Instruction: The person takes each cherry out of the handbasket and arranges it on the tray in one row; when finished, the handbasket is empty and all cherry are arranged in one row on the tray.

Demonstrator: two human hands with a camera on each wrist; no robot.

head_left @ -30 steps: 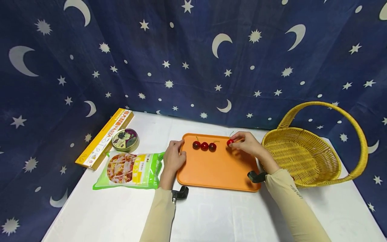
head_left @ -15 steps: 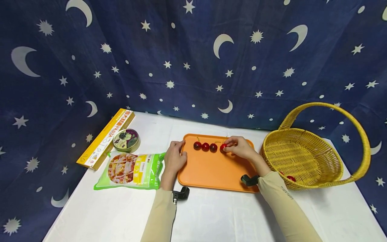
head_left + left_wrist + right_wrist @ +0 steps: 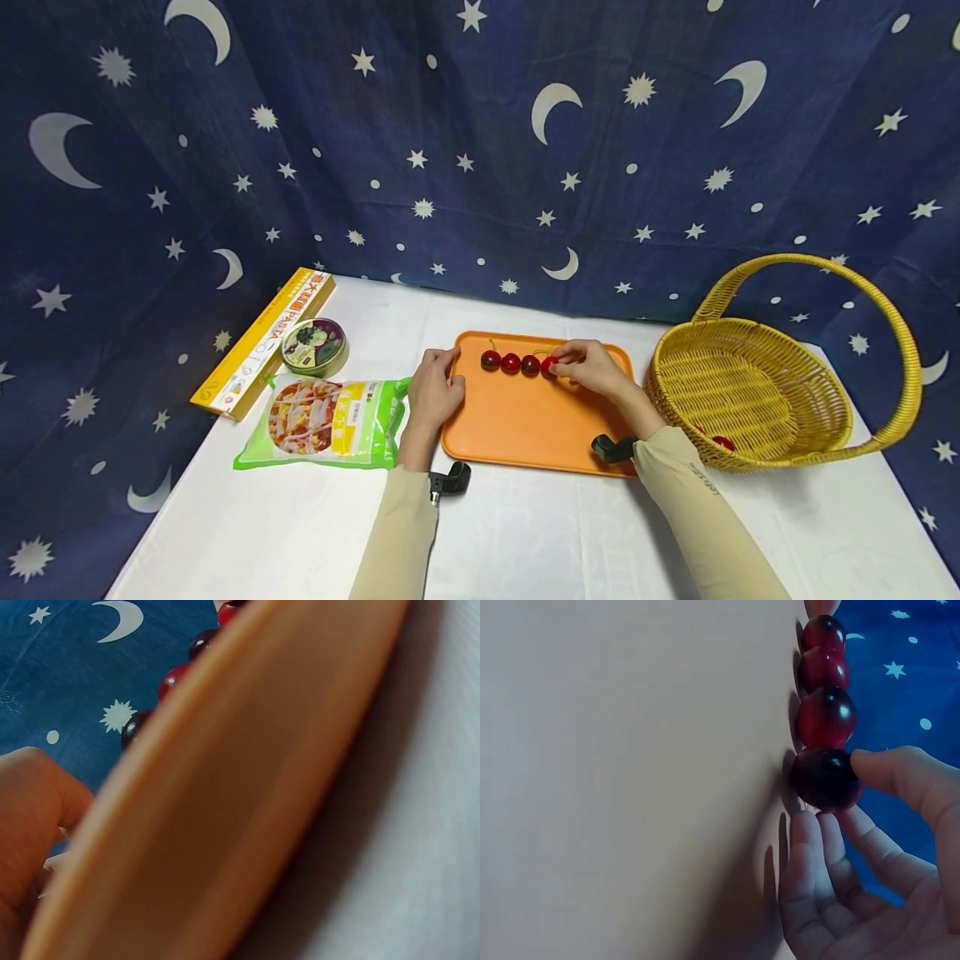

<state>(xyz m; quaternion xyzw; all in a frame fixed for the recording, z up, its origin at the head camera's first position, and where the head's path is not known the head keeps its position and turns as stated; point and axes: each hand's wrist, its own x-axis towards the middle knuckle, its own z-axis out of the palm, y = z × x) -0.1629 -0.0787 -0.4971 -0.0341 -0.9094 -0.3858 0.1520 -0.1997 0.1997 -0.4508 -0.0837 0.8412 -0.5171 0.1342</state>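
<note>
On the orange tray, several dark red cherries sit in a row near the far edge. My right hand pinches the cherry at the right end between thumb and fingers. In the right wrist view that held cherry stands in line with the others, right up against its neighbour. My left hand grips the tray's left rim near the far corner. The left wrist view shows the tray's side large, with part of my left hand beside it.
A yellow wicker basket with a tall handle stands to the right, with red cherries low inside. Left of the tray lie a green food bag, a round tin and a long pasta box. A starry blue curtain hangs behind.
My right hand has brought its cherry leftward and down, from a spot apart on the tray's right side to the end of the row. My left hand has stayed at the rim.
</note>
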